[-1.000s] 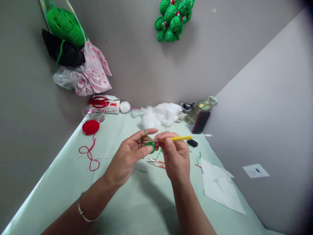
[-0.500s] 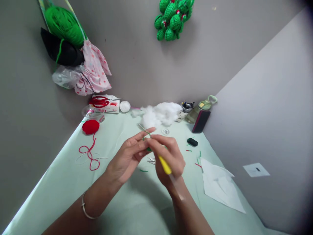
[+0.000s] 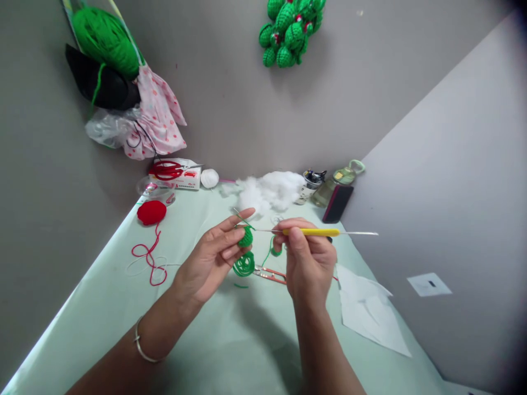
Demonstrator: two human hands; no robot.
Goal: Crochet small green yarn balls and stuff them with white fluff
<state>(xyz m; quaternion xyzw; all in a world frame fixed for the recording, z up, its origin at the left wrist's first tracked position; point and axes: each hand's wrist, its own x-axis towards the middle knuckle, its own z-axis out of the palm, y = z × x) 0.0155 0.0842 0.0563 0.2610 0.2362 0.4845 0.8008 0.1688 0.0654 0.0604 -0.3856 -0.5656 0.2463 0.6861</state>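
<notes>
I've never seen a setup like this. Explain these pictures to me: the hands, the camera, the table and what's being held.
There is no machine here, just a person's two bare hands. Every picture comes from one camera worn on that person's head, looking forward and down.

The left hand pinches a small green crocheted piece. The right hand holds a yellow-handled hook, its thin metal tip pointing toward that piece.

On the pale green table surface lie a red ball of yarn, fluffy white stuffing, small orange-handled snips and white sheets. A green cluster is up against the wall behind.
</notes>
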